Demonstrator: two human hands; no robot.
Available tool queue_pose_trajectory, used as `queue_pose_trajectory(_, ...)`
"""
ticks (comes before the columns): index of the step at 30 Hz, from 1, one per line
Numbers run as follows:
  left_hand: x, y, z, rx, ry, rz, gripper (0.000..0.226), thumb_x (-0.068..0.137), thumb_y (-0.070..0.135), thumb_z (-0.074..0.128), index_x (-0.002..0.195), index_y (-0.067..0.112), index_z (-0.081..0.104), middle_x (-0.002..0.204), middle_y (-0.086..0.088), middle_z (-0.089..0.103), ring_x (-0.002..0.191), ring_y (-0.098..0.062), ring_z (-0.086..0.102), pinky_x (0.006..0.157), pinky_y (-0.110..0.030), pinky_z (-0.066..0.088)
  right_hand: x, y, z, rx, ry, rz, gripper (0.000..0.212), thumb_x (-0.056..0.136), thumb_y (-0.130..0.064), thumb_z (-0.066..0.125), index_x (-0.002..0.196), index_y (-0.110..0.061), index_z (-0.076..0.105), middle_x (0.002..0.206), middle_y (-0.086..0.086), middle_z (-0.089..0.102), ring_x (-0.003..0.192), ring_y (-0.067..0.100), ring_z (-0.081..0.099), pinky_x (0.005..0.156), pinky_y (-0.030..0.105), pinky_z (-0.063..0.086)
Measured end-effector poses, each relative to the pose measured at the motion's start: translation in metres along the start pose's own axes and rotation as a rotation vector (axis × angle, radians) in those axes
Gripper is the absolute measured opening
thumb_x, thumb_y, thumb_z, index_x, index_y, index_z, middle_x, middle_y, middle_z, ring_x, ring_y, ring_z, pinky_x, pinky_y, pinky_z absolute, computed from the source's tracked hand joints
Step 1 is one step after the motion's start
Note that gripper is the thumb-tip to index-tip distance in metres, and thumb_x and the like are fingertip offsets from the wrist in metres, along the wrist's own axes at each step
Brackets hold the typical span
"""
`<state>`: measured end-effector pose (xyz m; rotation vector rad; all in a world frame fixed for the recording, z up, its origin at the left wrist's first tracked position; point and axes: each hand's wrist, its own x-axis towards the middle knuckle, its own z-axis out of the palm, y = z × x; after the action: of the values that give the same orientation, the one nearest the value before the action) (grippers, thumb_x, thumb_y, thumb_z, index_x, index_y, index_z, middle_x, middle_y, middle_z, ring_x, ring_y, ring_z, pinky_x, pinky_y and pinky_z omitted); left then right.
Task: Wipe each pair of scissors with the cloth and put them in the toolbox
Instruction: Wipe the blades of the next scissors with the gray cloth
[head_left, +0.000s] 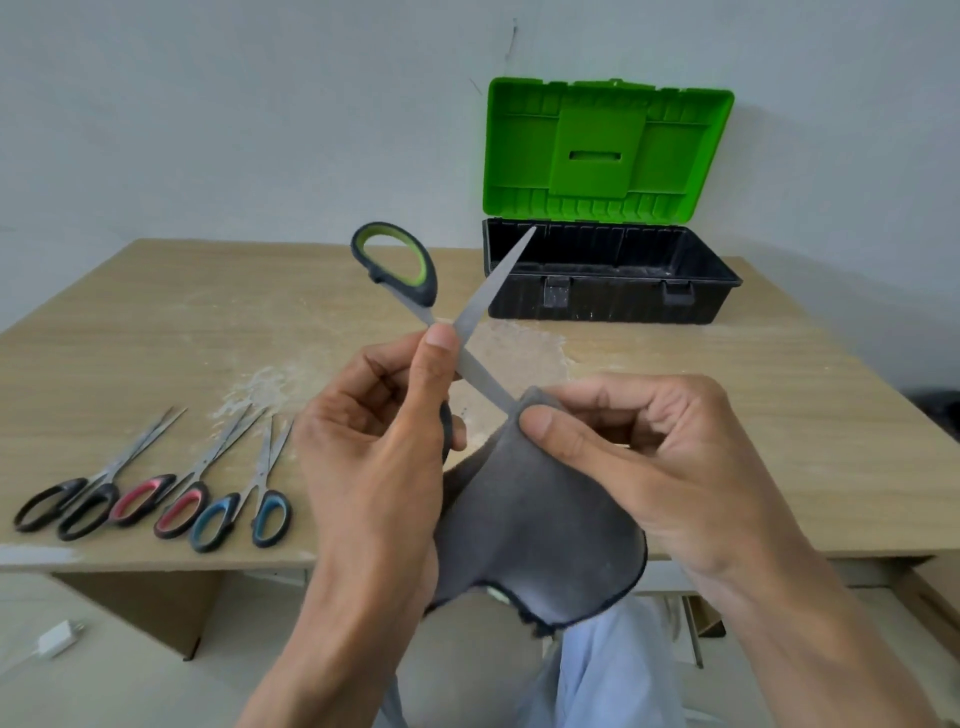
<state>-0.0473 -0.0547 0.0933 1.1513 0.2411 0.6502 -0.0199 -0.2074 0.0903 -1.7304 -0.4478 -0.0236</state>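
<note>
Above the table's (727, 415) near edge, the left hand (384, 431) grips the green-handled scissors (400, 270) by the pivot, blades crossed wide open, and the right hand (639, 457) pinches the grey cloth (535, 530) round the lower blade. At the back the toolbox (608, 280) sits with its lid up, and three more pairs (156, 493) lie side by side at the left

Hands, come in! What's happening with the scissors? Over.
Left hand grips open green scissors. Right hand pinches cloth on one blade. Three more scissors on table. Toolbox open, nothing blocking.
</note>
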Motion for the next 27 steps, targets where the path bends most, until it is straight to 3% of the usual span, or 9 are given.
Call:
queue_pose_trajectory(6, -0.004, -0.004, 0.01, -0.135, 0.043, -0.093, 0.011, 0.087, 0.018, 0.071, 0.077, 0.012, 0.071, 0.062, 0.005, 0.063, 0.045, -0.007, 0.047, 0.048, -0.021, 0.041, 0.011, -0.006, -0.015, 0.004, -0.018, -0.043, 0.018, 0.076, -0.03, 0.08, 0.089, -0.018, 0.085, 0.08, -0.004, 0.083, 0.073, 0.009, 0.078, 0.065, 0.017, 0.058)
queue_pose_trajectory(10, 0.008, -0.002, 0.009, -0.142, 0.086, -0.142, 0.012, 0.087, 0.025, 0.067, 0.079, 0.016, 0.07, 0.065, 0.01, 0.064, 0.05, -0.002, 0.052, 0.049, -0.016, 0.046, 0.018, -0.006, -0.03, -0.047, 0.032, -0.115, 0.019, 0.075, -0.031, 0.08, 0.089, -0.018, 0.085, 0.083, -0.004, 0.083, 0.075, 0.011, 0.079, 0.066, 0.021, 0.061)
queue_pose_trajectory(14, 0.035, -0.003, -0.006, -0.135, 0.188, -0.164, 0.012, 0.089, 0.027, 0.069, 0.084, 0.018, 0.074, 0.071, 0.012, 0.066, 0.061, 0.001, 0.054, 0.054, -0.018, 0.046, 0.023, -0.004, -0.059, -0.018, 0.107, -0.064, 0.028, 0.066, -0.039, 0.081, 0.086, -0.021, 0.086, 0.085, -0.001, 0.083, 0.078, 0.01, 0.079, 0.068, 0.016, 0.058)
queue_pose_trajectory(17, 0.032, -0.014, -0.002, -0.103, 0.125, -0.275, 0.015, 0.087, 0.031, 0.069, 0.084, 0.017, 0.075, 0.072, 0.01, 0.066, 0.067, -0.002, 0.054, 0.057, -0.02, 0.049, 0.034, 0.001, -0.068, -0.028, 0.073, 0.001, 0.025, 0.069, -0.036, 0.081, 0.087, -0.02, 0.087, 0.086, 0.002, 0.084, 0.077, 0.01, 0.078, 0.068, 0.015, 0.057)
queue_pose_trajectory(19, 0.028, -0.022, 0.006, -0.107, 0.07, -0.339, 0.016, 0.087, 0.032, 0.067, 0.084, 0.018, 0.074, 0.071, 0.01, 0.066, 0.067, -0.003, 0.055, 0.061, -0.022, 0.049, 0.044, 0.01, -0.071, -0.053, 0.056, 0.083, 0.025, 0.07, -0.035, 0.081, 0.09, -0.021, 0.087, 0.086, 0.002, 0.084, 0.079, 0.012, 0.079, 0.072, 0.021, 0.058)
queue_pose_trajectory(24, 0.033, -0.041, 0.023, -0.103, 0.051, -0.43, 0.016, 0.084, 0.036, 0.072, 0.092, 0.023, 0.076, 0.083, 0.011, 0.075, 0.081, -0.006, 0.059, 0.076, -0.031, 0.045, 0.074, 0.049, -0.074, -0.201, -0.069, 0.354, 0.014, 0.086, -0.031, 0.083, 0.1, -0.026, 0.085, 0.091, 0.001, 0.084, 0.093, 0.022, 0.08, 0.101, 0.047, 0.058)
queue_pose_trajectory(27, 0.038, -0.049, 0.028, -0.12, 0.076, -0.467, 0.024, 0.082, 0.035, 0.075, 0.1, 0.018, 0.076, 0.081, 0.011, 0.076, 0.076, -0.004, 0.061, 0.076, -0.03, 0.046, 0.086, 0.071, -0.073, -0.269, -0.054, 0.431, 0.011, 0.089, -0.034, 0.083, 0.099, -0.03, 0.083, 0.089, 0.0, 0.084, 0.094, 0.02, 0.078, 0.095, 0.038, 0.057)
